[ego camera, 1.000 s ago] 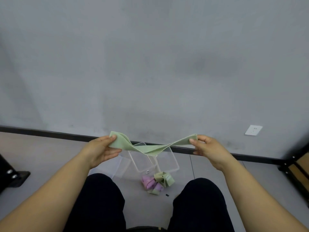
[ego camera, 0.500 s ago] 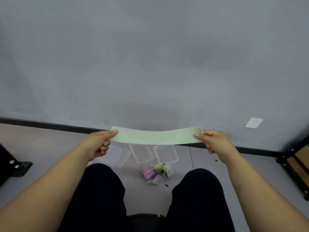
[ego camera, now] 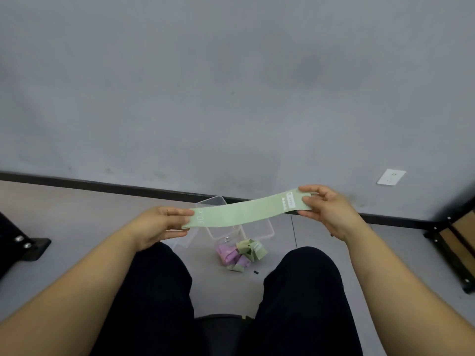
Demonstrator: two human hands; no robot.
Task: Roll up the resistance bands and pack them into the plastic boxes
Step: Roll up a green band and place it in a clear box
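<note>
A plain grey wall (ego camera: 231, 86) fills most of my view, smudged low down, with a white socket plate (ego camera: 391, 177) at its right. A dark skirting strip (ego camera: 102, 185) runs along its foot above the pale grey floor (ego camera: 64, 206). A black metal frame (ego camera: 447, 250) stands at my right, a black bolted bracket (ego camera: 23, 247) at my left.

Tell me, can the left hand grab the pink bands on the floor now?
Probably not yet: the left hand pinches the green band. Nothing covers the pink bands, though.

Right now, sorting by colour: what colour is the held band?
The band is pale green, white print; head view.
</note>
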